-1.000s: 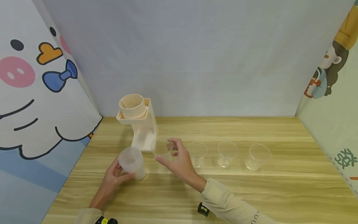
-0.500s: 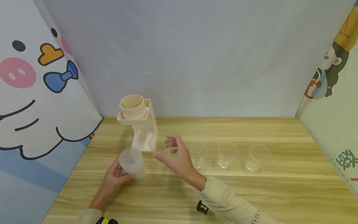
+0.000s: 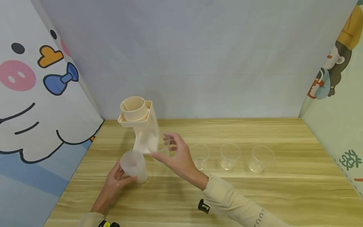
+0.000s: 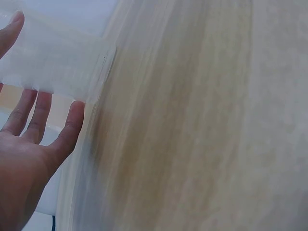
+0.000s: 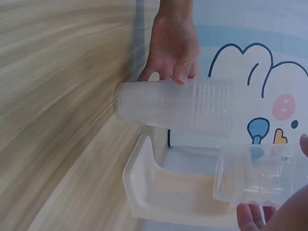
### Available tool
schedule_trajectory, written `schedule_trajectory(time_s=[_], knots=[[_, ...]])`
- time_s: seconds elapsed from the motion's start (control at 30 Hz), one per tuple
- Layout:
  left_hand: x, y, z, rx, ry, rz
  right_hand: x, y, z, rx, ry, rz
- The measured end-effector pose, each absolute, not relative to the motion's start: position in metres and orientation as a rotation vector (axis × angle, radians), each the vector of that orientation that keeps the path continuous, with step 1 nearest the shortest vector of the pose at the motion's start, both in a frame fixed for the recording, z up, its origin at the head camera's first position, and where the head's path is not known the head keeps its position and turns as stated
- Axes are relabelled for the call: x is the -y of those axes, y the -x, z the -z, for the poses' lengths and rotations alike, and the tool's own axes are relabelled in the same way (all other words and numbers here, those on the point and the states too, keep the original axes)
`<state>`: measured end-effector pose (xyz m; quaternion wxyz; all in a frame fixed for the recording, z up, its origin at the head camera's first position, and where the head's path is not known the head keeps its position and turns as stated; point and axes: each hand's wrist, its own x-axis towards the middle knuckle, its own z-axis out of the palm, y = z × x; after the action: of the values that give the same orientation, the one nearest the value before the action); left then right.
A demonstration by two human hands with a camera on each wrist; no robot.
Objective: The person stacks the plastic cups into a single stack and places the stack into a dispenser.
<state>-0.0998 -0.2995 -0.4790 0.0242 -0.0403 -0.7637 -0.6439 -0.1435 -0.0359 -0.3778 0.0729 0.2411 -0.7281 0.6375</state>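
Right hand [image 3: 180,157] pinches a clear cup [image 5: 260,173] above the wooden table [image 3: 227,198]; left hand [image 3: 114,179] grips the frosted cup stack [image 3: 137,168] to its left, probably keeping it upright; cream plastic stand [image 3: 139,122] far side, three clear cups [image 3: 230,154] at right, likely spaced to avoid knocks

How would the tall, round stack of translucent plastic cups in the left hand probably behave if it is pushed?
The stack of cups might tip if pushed near the top, as it looks taller than wide. Lying down, it would probably roll, its walls being round. The cups may also slip apart, since the close rims suggest nesting.
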Motion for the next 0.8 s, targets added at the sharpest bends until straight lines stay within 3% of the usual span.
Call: schedule_trajectory(time_s=[0.8], knots=[[0.301,0.104,0.483,2.347,0.141,2.008,0.054,0.144,0.361,2.128,-0.849,-1.858]])
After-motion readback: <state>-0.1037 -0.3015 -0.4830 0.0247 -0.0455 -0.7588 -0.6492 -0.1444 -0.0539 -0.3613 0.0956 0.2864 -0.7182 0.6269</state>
